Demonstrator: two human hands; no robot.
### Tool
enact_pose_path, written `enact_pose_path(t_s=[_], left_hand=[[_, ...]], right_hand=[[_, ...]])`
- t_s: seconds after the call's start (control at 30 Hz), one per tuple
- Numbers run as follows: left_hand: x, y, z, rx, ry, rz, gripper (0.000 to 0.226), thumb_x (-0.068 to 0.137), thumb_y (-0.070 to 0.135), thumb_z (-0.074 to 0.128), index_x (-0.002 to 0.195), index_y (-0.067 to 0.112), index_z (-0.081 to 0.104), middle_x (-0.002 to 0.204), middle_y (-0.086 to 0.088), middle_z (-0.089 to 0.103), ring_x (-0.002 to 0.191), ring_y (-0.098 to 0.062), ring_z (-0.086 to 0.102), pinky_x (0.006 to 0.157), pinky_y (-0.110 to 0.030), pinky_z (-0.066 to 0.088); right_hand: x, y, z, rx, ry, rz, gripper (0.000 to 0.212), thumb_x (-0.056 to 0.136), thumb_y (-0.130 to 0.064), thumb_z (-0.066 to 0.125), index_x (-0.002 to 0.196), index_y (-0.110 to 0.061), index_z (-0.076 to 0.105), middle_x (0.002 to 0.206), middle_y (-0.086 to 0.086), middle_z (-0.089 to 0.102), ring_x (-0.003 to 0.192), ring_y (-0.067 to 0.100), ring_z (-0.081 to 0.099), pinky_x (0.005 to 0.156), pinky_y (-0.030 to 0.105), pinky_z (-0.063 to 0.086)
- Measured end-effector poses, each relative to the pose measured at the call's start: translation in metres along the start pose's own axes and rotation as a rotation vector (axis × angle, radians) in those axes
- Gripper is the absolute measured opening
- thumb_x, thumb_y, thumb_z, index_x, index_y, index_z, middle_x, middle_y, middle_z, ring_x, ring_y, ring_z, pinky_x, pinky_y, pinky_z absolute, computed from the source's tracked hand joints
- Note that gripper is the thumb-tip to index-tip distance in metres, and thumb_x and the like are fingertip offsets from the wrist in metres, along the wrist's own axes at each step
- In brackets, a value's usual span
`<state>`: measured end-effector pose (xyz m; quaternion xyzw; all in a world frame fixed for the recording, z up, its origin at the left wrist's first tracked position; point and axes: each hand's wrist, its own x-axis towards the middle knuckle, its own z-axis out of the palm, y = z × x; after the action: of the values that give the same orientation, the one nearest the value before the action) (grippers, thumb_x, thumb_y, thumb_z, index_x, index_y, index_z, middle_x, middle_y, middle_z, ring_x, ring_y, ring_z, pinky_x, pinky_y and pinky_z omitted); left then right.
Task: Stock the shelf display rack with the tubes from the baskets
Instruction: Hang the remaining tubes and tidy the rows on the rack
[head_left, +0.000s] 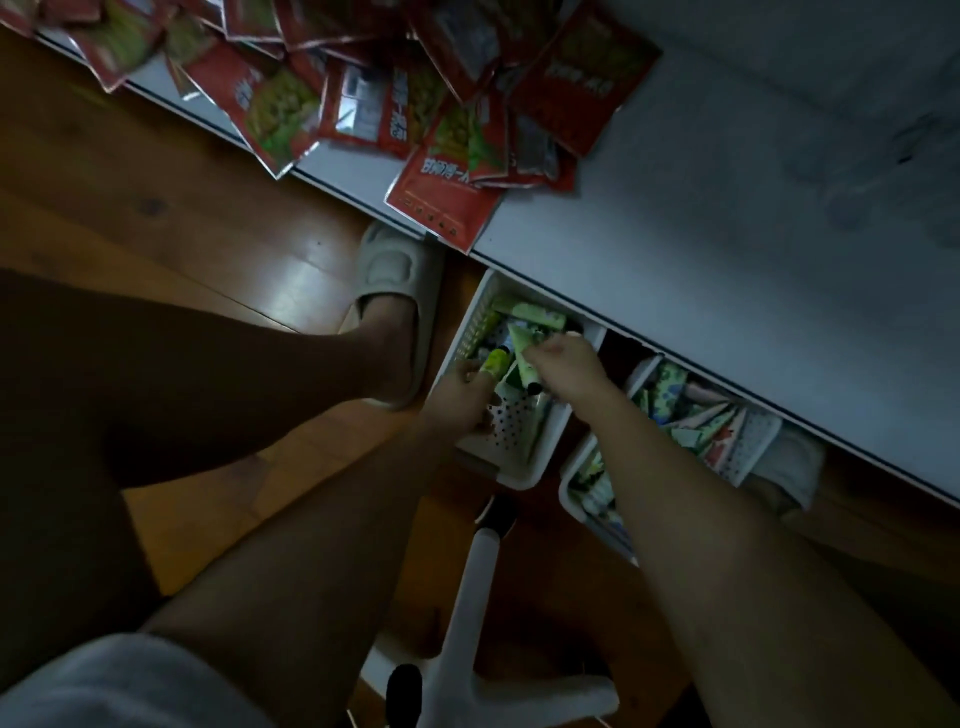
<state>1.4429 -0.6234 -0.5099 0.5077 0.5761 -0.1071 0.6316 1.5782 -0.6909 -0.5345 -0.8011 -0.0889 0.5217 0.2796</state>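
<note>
Two white perforated baskets stand on the wooden floor under a table edge. Both my hands reach into the left basket (470, 327), which holds several green tubes. My left hand (462, 397) grips a yellow-green tube (496, 361). My right hand (563, 358) grips a pale green tube (524, 353) by its middle, its cap pointing down. The right basket (753, 441), partly behind my right forearm, is full of green and patterned tubes. No display rack is in view.
A grey-white table (701, 249) runs diagonally above the baskets, with several red snack packets (447, 197) piled at its far end, one overhanging the edge. My foot in a grey slipper (395, 291) stands left of the baskets. A white chair base (483, 623) lies below.
</note>
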Motion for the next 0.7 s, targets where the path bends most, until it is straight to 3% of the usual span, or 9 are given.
enact_pose_path(t_s=[0.07,0.13,0.23,0.33,0.43,0.47,0.53,0.6,0.7], left_hand=[[-0.011,0.007,-0.011,-0.067,0.031,0.012,0.024,0.098,0.033,0.056,0.096,0.009,0.053,0.082,-0.009,0.061,0.063,-0.018,0.054,0.051,-0.026,0.049],[-0.018,0.014,-0.023,-0.161,0.023,0.014,0.028,0.096,0.024,0.06,0.11,0.001,0.055,0.084,-0.009,0.059,0.068,-0.017,0.057,0.051,-0.025,0.053],[-0.034,0.035,-0.037,-0.222,-0.007,0.096,0.025,0.093,0.013,0.064,0.111,-0.004,0.061,0.088,-0.016,0.06,0.066,-0.019,0.061,0.052,-0.024,0.054],[-0.054,0.063,-0.049,-0.253,0.054,0.221,0.007,0.082,0.009,0.076,0.083,0.007,0.069,0.071,-0.011,0.065,0.06,-0.021,0.062,0.059,-0.026,0.053],[-0.073,0.093,-0.061,-0.205,0.107,0.331,0.026,0.066,0.034,0.089,0.065,0.015,0.071,0.064,-0.009,0.064,0.065,-0.024,0.058,0.065,-0.034,0.048],[-0.082,0.104,-0.066,-0.195,0.116,0.364,0.032,0.066,0.04,0.088,0.067,0.014,0.071,0.063,-0.006,0.064,0.062,-0.021,0.059,0.063,-0.031,0.049],[-0.108,0.126,-0.072,-0.266,0.06,0.446,0.026,0.08,0.033,0.079,0.075,0.011,0.067,0.06,-0.002,0.059,0.059,-0.015,0.057,0.057,-0.024,0.05],[-0.129,0.143,-0.073,-0.398,-0.041,0.499,0.017,0.092,0.025,0.066,0.087,0.01,0.063,0.071,-0.006,0.059,0.065,-0.018,0.057,0.059,-0.027,0.049],[-0.143,0.148,-0.075,-0.519,-0.083,0.479,0.02,0.099,0.033,0.054,0.102,0.014,0.061,0.088,-0.007,0.07,0.074,-0.02,0.069,0.064,-0.032,0.057]], right_hand=[[-0.021,0.0,-0.014,0.36,-0.12,0.152,0.023,0.095,-0.024,0.062,0.082,-0.005,0.06,0.082,0.016,0.056,0.067,0.025,0.055,0.057,0.03,0.049],[-0.04,-0.001,-0.027,0.66,-0.246,0.237,0.023,0.096,-0.022,0.061,0.109,-0.003,0.064,0.1,0.015,0.059,0.077,0.025,0.061,0.062,0.031,0.055],[-0.065,-0.007,-0.044,0.898,-0.355,0.231,0.033,0.101,-0.019,0.051,0.126,0.002,0.055,0.091,0.014,0.056,0.071,0.021,0.059,0.06,0.03,0.056],[-0.096,-0.026,-0.057,0.953,-0.42,0.173,0.03,0.105,-0.019,0.037,0.116,0.0,0.057,0.079,0.008,0.053,0.055,0.009,0.047,0.045,0.018,0.043],[-0.126,-0.046,-0.071,0.997,-0.434,0.103,0.028,0.107,-0.02,0.03,0.113,-0.002,0.049,0.071,0.007,0.051,0.045,0.007,0.036,0.038,0.016,0.032],[-0.134,-0.052,-0.075,0.984,-0.421,0.078,0.026,0.107,-0.022,0.029,0.111,-0.003,0.047,0.071,0.008,0.051,0.043,0.007,0.034,0.036,0.017,0.03],[-0.152,-0.064,-0.082,0.937,-0.389,0.024,0.026,0.108,-0.026,0.03,0.106,-0.005,0.045,0.07,0.009,0.051,0.042,0.008,0.031,0.036,0.018,0.027],[-0.169,-0.074,-0.088,0.922,-0.375,-0.028,0.031,0.107,-0.033,0.03,0.107,-0.006,0.045,0.068,0.008,0.05,0.042,0.009,0.028,0.037,0.019,0.025],[-0.188,-0.086,-0.09,0.883,-0.393,-0.107,0.035,0.106,-0.032,0.029,0.108,-0.004,0.05,0.068,0.005,0.047,0.047,0.011,0.025,0.042,0.022,0.023]])
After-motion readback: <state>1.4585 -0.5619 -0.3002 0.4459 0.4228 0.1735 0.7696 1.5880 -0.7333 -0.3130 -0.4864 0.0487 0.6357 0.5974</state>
